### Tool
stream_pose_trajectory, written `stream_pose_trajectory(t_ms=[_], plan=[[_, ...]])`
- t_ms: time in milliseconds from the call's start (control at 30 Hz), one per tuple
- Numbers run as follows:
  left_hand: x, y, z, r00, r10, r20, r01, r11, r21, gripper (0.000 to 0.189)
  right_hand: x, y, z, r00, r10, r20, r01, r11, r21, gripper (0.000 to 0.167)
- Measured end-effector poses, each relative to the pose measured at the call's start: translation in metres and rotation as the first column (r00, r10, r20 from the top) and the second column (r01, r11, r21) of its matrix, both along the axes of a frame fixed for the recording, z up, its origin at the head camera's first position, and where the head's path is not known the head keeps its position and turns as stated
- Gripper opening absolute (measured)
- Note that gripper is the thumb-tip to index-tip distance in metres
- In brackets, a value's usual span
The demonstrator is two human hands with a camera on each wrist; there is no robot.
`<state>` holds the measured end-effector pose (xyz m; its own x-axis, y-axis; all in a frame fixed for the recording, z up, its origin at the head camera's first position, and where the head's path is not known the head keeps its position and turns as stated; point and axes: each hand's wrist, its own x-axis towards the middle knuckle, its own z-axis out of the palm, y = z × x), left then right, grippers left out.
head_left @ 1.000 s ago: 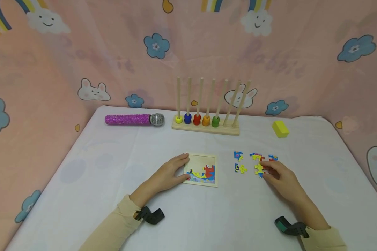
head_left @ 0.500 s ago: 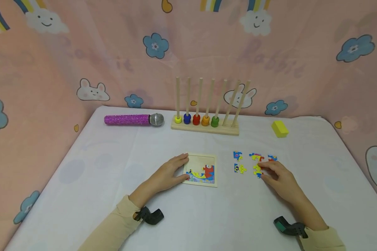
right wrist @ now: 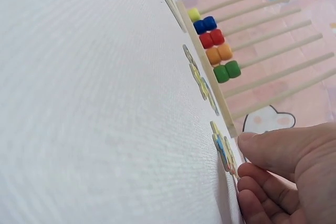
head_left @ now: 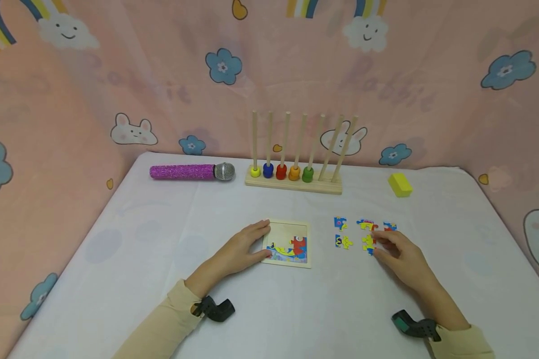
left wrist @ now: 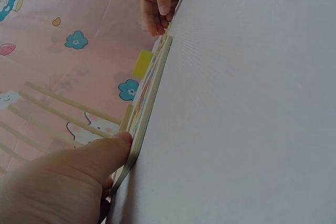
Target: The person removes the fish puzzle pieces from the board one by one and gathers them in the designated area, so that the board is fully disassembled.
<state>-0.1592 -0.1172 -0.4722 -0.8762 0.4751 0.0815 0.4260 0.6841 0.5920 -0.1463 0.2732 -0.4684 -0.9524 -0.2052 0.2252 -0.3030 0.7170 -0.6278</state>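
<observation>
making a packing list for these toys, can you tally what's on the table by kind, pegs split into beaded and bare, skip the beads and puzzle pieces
Puzzle tray: 1
Microphone: 1
Wooden stand: 1
Pegs with beads: 5
Bare pegs: 2
Yellow block: 1
Total: 11

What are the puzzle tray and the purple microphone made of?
Puzzle tray: probably unpainted wood, matte, judging by its pale tan colour. Microphone: its handle sparkles purple, perhaps glitter over plastic or metal; its grey head looks like metal mesh.
</observation>
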Motion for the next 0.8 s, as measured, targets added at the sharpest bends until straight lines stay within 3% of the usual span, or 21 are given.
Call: stream_pose_trajectory(t_ms=[200, 433, 800], plan=[[0.0, 0.0, 0.0, 1.0, -0.006, -0.013, 0.006, 1.0, 0.007, 0.065, 0.0, -0.002, 0.005, 1.0, 0.015, 0.01, -0.015, 1.0, -0.009, 0.041], [0.0, 0.0, 0.0, 1.0, -0.003, -0.005, 0.003, 1.0, -0.002, 0.065, 0.003, -0.012, 0.014, 0.994, 0.107, -0.01, -0.108, 0.991, -0.084, 0.04], [-0.002, 0.0, -0.001, 1.0, -0.005, -0.007, 0.005, 1.0, -0.016, 0.066, 0.002, -0.038, 0.024, 0.985, 0.171, 0.037, -0.17, 0.985, -0.028, 0.041]])
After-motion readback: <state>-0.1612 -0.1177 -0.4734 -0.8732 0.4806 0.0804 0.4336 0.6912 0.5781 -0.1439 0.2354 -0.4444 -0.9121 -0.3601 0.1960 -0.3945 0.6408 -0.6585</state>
